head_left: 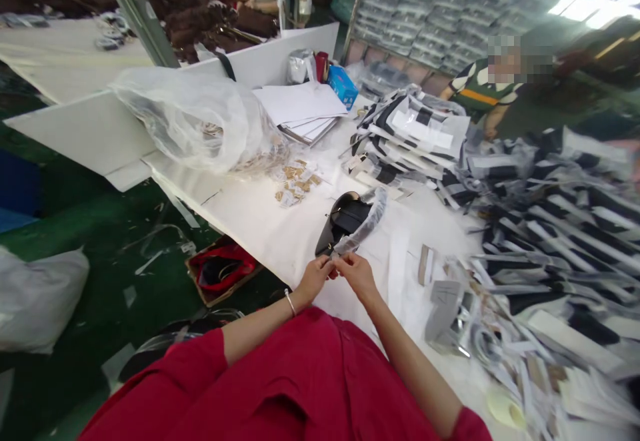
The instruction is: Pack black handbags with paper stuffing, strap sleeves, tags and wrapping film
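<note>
A dark handbag (333, 228) stands on the white table (240, 218) in front of me, its opening facing up. Clear plastic wrap (370, 218) covers its strap, which arches along the right side. Both hands meet at the near end of the bag, where the strap joins it. My left hand (315, 277) pinches with thumb and finger, and my right hand (354, 272) pinches right beside it. The fingertips hold the near end of the wrapped strap; the finer detail there is too small to make out.
Small tan tags (297, 182) lie beyond the bag, near a large clear plastic bag (200, 121) and white sheets (305, 104). Wrapped black-and-white goods (560, 228) pile up on the right. Below the left table edge sits a box (220, 271). A co-worker (483, 91) is across the table.
</note>
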